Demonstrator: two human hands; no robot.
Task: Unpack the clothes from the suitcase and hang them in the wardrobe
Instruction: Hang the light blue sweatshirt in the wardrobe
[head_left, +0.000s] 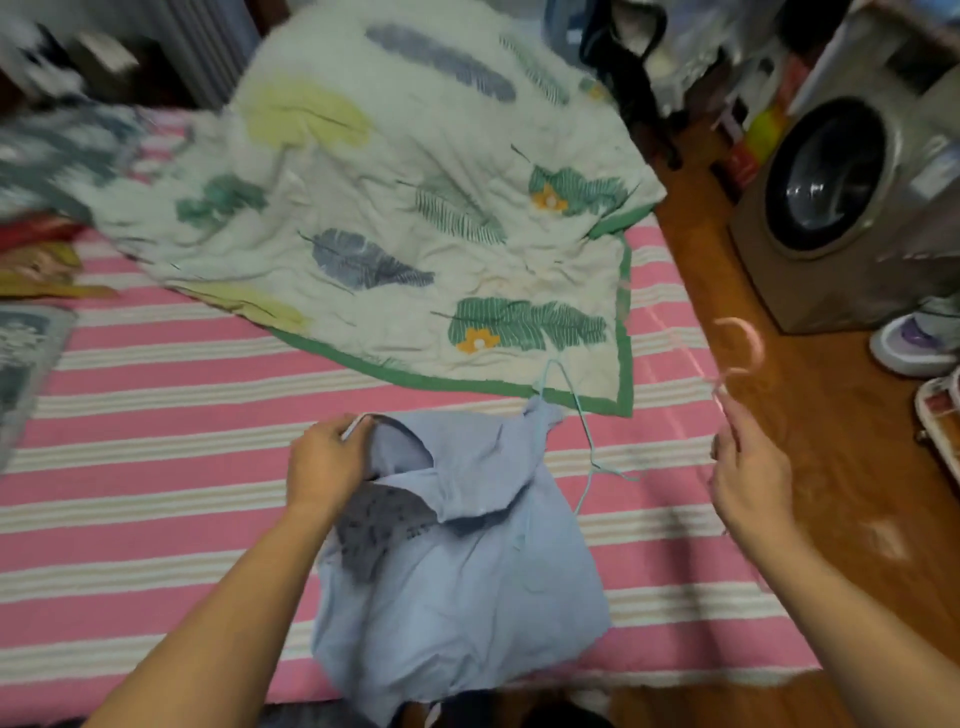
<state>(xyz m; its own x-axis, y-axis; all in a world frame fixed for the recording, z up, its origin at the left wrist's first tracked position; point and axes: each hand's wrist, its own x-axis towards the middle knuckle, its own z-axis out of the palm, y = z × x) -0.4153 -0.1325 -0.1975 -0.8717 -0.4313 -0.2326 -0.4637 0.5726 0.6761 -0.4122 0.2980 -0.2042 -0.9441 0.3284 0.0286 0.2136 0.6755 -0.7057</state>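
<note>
At the bed's (156, 364) near edge, the blue shirt (457, 571) is lying flat; the left hand (324, 467) is gripping its collar, probably opening the neck, while the right hand (748, 473), past the right edge, is pinching a pink hanger (740, 348) ready for insertion.

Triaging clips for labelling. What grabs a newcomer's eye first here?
Front and centre, a light blue collared shirt lies on the pink-and-white striped bedsheet, its collar gripped by the left hand. At right, over the wooden floor, the right hand holds up a blurred pink plastic hanger. Behind the shirt spreads a cream quilt with green leaf print.
</note>
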